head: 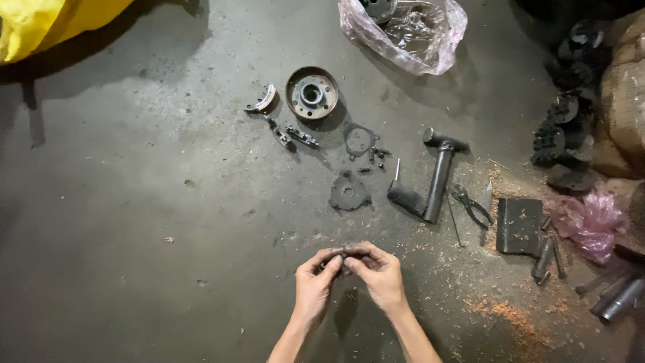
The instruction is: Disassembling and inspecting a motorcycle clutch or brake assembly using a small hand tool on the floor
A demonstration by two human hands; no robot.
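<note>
My left hand [316, 282] and my right hand [378, 272] meet over the grey concrete floor, low in the head view. Both pinch one small dark metal part [340, 259] between the fingertips; most of it is hidden by the fingers. Farther out on the floor lie a round drum-shaped hub [312, 93], a curved shoe piece [263, 101], a flat dark plate with a centre hole [349, 192], a thin gasket-like ring plate [360, 140] and a black tubular handle tool [437, 176].
Pliers [471, 205], a dark flat block [519, 225] and several metal rods [615, 296] lie to the right amid sawdust. A clear plastic bag with parts [406, 30] sits at the top, a pink bag [592, 220] at right, yellow sheet [47, 23] top left.
</note>
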